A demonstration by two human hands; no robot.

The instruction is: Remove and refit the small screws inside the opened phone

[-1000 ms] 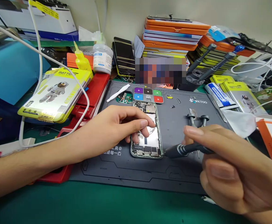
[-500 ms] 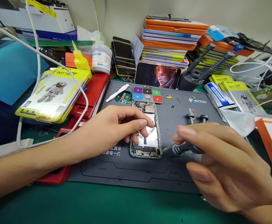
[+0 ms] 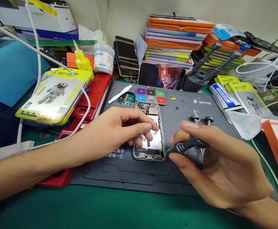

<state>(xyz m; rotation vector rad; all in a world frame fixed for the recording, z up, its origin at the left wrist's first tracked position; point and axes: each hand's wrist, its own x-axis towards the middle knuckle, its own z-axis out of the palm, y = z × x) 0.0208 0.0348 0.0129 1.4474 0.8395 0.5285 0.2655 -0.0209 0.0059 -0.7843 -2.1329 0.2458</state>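
An opened phone with its inner parts and white battery exposed lies on a dark work mat. Over its left side rests my left hand, fingers loosely bent and thumb tip close to the index finger; nothing shows in it. To the right, my right hand hovers with thumb and fingers spread around a dark-handled screwdriver beside the phone's lower right corner. I see no grip on it. Behind that hand are more dark tools with round caps, partly hidden.
A white pry tool and a coloured tray lie beyond the phone, with small parts to their right. Another phone leans at the back, beside a tool holder. Battery boxes and a white cable are left.
My right hand has moved left and its fingers have spread around the screwdriver. My left hand and the opened phone are almost unchanged.
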